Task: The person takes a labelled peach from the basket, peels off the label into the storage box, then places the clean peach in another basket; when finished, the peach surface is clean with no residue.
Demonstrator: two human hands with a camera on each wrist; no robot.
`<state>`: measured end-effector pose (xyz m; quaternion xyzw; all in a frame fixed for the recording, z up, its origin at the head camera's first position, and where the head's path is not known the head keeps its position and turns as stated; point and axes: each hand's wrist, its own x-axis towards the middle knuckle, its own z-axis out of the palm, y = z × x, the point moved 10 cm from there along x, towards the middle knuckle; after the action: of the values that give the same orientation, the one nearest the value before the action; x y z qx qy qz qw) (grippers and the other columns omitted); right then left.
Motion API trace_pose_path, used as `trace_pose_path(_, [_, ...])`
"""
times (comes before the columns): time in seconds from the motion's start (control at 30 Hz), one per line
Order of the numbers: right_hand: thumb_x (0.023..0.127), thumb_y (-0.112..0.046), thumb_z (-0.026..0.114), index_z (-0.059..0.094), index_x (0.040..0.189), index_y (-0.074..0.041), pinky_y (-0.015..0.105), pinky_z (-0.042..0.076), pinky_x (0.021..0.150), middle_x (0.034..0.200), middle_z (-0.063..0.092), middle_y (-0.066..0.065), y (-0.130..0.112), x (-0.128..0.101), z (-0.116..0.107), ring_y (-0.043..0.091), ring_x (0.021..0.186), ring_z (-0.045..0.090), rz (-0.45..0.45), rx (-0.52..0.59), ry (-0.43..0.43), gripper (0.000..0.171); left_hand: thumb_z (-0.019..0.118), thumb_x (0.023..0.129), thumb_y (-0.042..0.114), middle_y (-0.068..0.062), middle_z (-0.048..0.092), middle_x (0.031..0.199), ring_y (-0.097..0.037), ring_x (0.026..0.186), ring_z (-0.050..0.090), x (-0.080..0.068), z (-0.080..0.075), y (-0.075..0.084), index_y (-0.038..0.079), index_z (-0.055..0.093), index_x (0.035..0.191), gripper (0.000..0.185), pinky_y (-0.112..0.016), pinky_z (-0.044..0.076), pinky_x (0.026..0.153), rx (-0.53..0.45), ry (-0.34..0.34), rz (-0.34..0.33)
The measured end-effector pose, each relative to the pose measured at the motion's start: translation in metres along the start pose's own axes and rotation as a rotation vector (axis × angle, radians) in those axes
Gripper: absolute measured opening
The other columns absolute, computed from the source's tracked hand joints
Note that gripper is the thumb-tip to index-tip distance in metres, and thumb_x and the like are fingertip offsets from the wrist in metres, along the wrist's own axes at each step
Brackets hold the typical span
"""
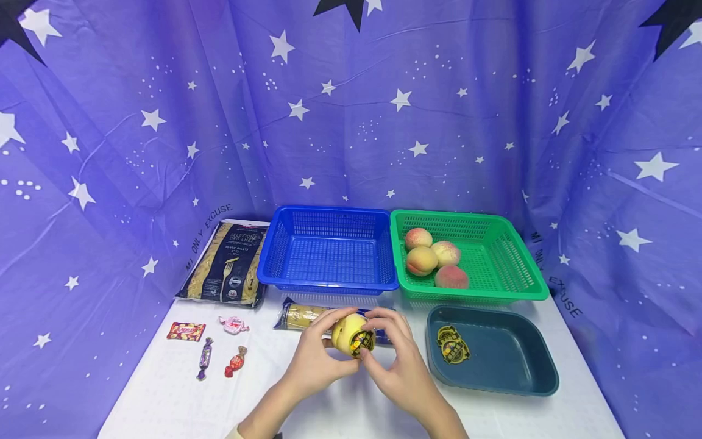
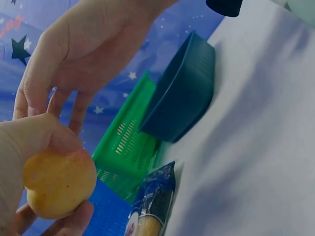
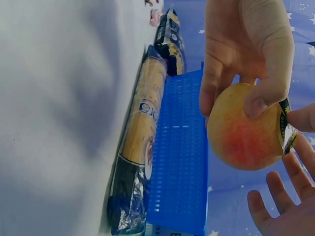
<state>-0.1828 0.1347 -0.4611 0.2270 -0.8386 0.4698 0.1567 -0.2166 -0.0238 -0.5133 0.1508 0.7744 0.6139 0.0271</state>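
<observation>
My left hand (image 1: 315, 360) holds a yellow peach (image 1: 343, 335) with a red blush, thumb and fingers around its sides. On the peach is a round black-and-gold sticker (image 1: 362, 344). My right hand (image 1: 403, 369) pinches the edge of this sticker between thumb and finger; in the right wrist view the sticker (image 3: 287, 129) stands partly away from the skin. Both hands are raised above the table in front of a long spaghetti pack (image 1: 300, 317), whose middle they hide in the head view. A similar sticker (image 1: 453, 346) lies inside the dark teal tub (image 1: 507, 385) at the right.
Behind stand a blue basket (image 1: 327, 285) with nothing in it and a green basket (image 1: 526, 268) holding several peaches (image 1: 421, 261). A penne bag (image 1: 233, 265) lies at the back left. Several wrapped candies (image 1: 186, 331) are spread on the white table (image 1: 159, 396). A starry purple curtain surrounds it.
</observation>
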Motion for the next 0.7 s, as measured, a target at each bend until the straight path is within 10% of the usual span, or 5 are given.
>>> trace_pose_path(0.7, [0.097,0.001,0.082,0.078,0.109,-0.02,0.02,0.06,0.083,0.101,0.079,-0.006,0.014,-0.009,-0.052,0.008,0.089,0.071,0.085,0.049,0.137,0.025,0.099,0.073,0.003,-0.002,0.064,0.154,-0.029,0.124,0.067,-0.002,-0.005,-0.014,0.038,0.065,0.151,0.092,-0.031,0.068,0.094,-0.139,0.059,-0.089])
